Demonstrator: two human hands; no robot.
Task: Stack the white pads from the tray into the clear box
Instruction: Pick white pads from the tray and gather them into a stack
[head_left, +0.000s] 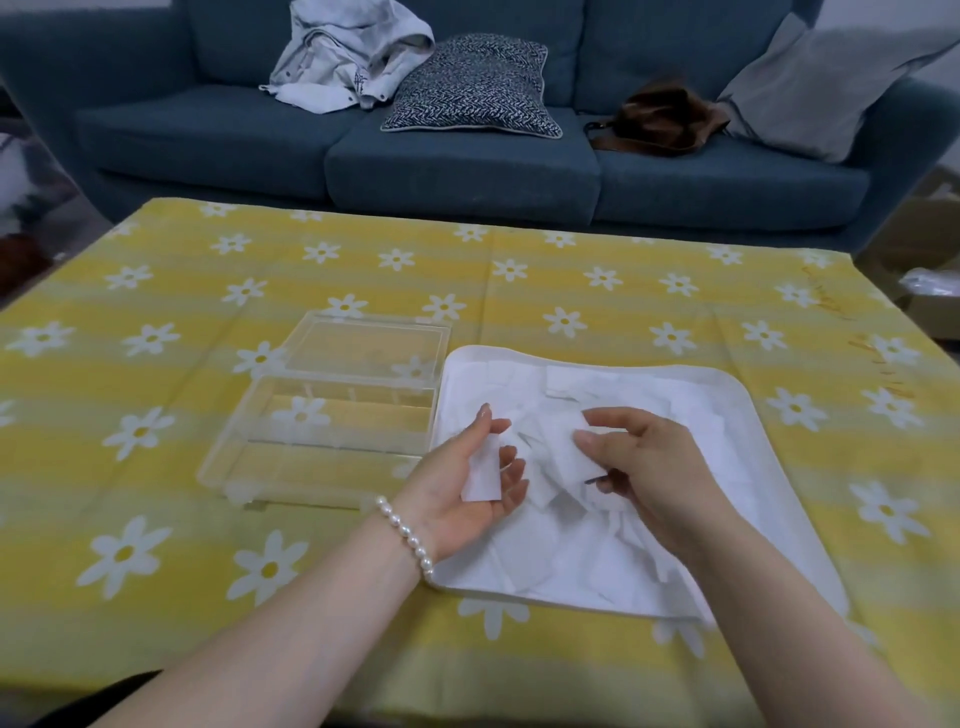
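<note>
A white pad (482, 475) lies in the left hand (462, 483).

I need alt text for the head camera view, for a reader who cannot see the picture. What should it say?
Two bare hands work over a white tray heaped with white pads: the left hand holds one pad, and the right hand pinches another pad. An open clear box, apparently empty, stands left of the tray on a yellow daisy tablecloth, with a blue sofa behind.
</note>
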